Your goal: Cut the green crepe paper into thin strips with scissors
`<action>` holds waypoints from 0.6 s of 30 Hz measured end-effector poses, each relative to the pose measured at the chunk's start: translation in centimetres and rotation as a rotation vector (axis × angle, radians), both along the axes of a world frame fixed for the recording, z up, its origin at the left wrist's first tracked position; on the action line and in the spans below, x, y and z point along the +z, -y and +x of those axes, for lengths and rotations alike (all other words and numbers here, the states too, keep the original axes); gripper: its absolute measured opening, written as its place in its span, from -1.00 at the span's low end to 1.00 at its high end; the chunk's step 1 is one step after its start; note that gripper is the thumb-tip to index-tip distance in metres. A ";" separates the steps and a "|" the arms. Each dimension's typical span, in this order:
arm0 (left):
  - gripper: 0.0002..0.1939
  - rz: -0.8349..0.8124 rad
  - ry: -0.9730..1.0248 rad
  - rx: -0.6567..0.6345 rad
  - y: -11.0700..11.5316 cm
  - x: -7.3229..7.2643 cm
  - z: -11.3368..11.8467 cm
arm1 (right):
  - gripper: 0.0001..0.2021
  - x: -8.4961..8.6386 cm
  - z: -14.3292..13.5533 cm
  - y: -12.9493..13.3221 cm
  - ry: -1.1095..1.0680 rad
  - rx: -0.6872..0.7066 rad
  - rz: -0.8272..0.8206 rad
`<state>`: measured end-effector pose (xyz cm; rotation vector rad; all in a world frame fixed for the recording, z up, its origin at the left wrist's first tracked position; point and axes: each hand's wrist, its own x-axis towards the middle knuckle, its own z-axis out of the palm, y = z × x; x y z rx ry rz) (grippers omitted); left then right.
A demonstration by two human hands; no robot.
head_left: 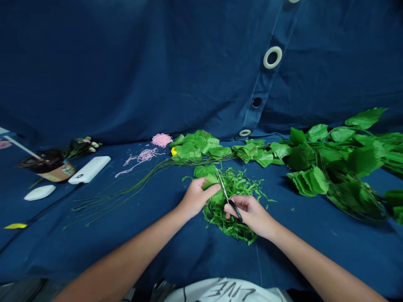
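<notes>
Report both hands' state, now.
Left hand: closed, pinching a green leaf.
Right hand: closed, holding scissors by the black handles.

Hands (197,198) with green leaves (211,180) and scissors (233,206), green shreds (222,223), blue cloth (151,243)

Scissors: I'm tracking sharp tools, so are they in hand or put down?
In hand: the right hand grips the scissors by their black handle, blades beside the green leaf in the left hand.
</notes>
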<state>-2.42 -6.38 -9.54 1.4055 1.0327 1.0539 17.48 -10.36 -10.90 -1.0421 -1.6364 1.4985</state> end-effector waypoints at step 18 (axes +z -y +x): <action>-0.63 -0.094 0.083 0.053 0.1 0.4 -0.1 | -0.58 -0.6 0.1 -0.2 0.063 -0.001 -0.026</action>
